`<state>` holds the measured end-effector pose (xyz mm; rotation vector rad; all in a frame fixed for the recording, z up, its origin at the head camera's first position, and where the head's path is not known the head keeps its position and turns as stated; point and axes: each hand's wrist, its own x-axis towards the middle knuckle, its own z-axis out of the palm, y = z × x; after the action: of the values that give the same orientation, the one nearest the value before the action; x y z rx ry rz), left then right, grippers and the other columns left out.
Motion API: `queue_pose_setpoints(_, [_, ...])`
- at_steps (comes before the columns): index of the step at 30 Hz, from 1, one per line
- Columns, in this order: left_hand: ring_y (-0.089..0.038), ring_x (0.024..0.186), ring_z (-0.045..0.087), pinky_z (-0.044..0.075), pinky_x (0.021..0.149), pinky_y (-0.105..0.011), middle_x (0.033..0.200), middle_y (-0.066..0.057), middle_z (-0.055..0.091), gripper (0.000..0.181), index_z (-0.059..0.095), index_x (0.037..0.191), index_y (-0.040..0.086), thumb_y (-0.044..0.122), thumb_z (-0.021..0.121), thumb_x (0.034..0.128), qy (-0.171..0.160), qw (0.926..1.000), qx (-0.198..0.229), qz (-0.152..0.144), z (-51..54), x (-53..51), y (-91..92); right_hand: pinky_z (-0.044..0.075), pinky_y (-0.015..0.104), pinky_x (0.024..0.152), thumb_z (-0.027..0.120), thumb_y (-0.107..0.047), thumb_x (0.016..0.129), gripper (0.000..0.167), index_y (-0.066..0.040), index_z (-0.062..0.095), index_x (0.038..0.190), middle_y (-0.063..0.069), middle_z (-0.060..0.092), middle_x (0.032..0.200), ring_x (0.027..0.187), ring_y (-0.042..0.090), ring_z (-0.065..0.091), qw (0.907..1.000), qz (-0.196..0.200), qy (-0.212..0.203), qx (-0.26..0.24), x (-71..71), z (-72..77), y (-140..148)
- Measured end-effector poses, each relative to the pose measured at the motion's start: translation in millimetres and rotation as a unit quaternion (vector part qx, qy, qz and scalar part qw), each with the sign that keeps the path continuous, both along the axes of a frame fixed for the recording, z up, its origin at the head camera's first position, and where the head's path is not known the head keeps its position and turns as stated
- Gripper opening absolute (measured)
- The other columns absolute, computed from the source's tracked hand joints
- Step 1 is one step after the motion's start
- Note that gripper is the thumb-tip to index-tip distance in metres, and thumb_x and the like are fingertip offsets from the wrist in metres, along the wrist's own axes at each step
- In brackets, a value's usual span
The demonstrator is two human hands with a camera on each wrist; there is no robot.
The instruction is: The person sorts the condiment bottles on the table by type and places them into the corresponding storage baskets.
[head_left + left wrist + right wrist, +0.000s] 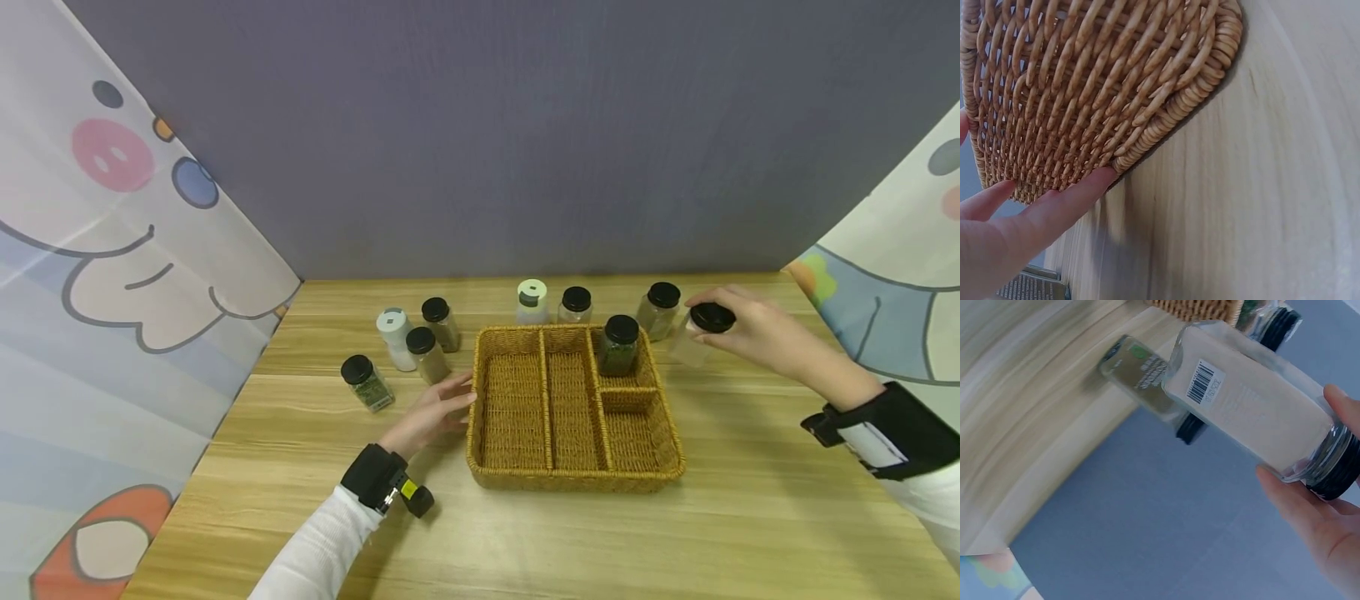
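Observation:
My right hand [772,337] grips a clear jar of pale powder [691,343] by its black lid, right of the basket. In the right wrist view the jar [1247,400] is tilted, a barcode label on its side, with the fingers [1291,494] around its lid end. My left hand [431,417] touches the left side of the woven basket [577,481]; in the left wrist view its fingers [1066,206] lie against the wicker [1091,94]. A black-lidded jar with green contents [618,347] stands in the basket's back right compartment.
Behind the basket stand a white-capped bottle [532,303], a black-lidded jar [574,307] and another jar [658,312]. Left of it are a white bottle [396,338], two black-lidded jars [440,325] [427,356] and a jar with green contents [367,383]. A grey wall [525,142] rises behind.

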<state>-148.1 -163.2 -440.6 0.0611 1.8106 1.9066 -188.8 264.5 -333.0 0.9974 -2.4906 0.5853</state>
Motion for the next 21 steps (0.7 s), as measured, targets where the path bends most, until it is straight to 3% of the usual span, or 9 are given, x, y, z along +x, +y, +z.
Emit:
queue_pose_setpoints(9, [-0.041,0.121,0.034,0.037,0.094,-0.052,0.137,-0.026,0.026,0.064,0.018,0.139,0.002,0.014,0.052,0.0871,-0.001,1.0,0.006,0.001,0.9,-0.1,0.5,0.034,0.001,0.079,0.078,0.006,0.05,0.056,-0.004,0.059,0.101,0.007,0.059,0.095,0.087,0.011,0.052,0.9991,0.04,0.009,-0.007,8.6,3.3,-9])
queue_pose_setpoints(21, [-0.041,0.121,0.033,0.037,0.093,-0.052,0.137,-0.026,0.027,0.063,0.018,0.139,0.002,0.012,0.052,0.0868,-0.002,0.9999,0.01,0.005,1.4,-0.3,0.4,0.042,0.006,0.071,0.079,0.006,0.05,0.056,-0.003,0.059,0.101,0.006,0.058,0.096,0.088,0.006,0.052,0.9954,0.094,0.014,-0.015,18.9,8.7,-21])
